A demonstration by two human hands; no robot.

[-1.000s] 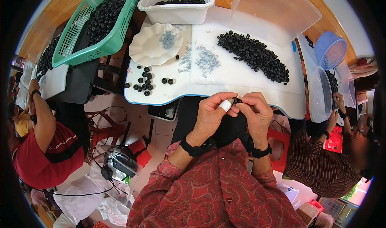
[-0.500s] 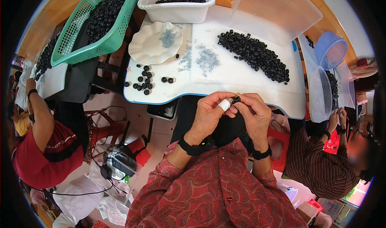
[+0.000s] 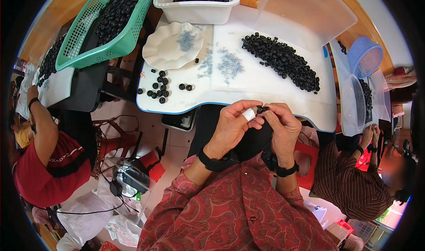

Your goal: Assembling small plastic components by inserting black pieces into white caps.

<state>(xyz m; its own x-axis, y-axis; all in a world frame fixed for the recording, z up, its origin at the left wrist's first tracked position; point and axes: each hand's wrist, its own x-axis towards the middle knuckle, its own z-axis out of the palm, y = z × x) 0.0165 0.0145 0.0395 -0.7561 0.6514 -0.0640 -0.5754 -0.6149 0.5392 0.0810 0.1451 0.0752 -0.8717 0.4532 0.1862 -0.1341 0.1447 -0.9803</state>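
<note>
Just in front of the table's near edge, my left hand (image 3: 232,123) and my right hand (image 3: 284,126) meet at the fingertips. Pinched between them is a small round black part (image 3: 260,110), its exact kind too small to make out. A white wrap (image 3: 249,114) covers my left thumb. On the table beyond lie a long pile of black parts (image 3: 283,61) and a scatter of tiny clear pieces (image 3: 230,66). Several loose round black parts (image 3: 160,89) sit at the near left, by a scalloped white plate (image 3: 157,51) with more clear pieces on it.
A white tub (image 3: 195,12) and a green basket (image 3: 84,60), both with black parts in them, stand at the back and left. A clear plastic panel (image 3: 310,11) is at the far right. People sit on both sides; a blue basket (image 3: 365,54) is on the right-hand table.
My fingertips have shifted slightly around the black part, and more of it shows now. The view has moved a little; the things on the table stay put.
</note>
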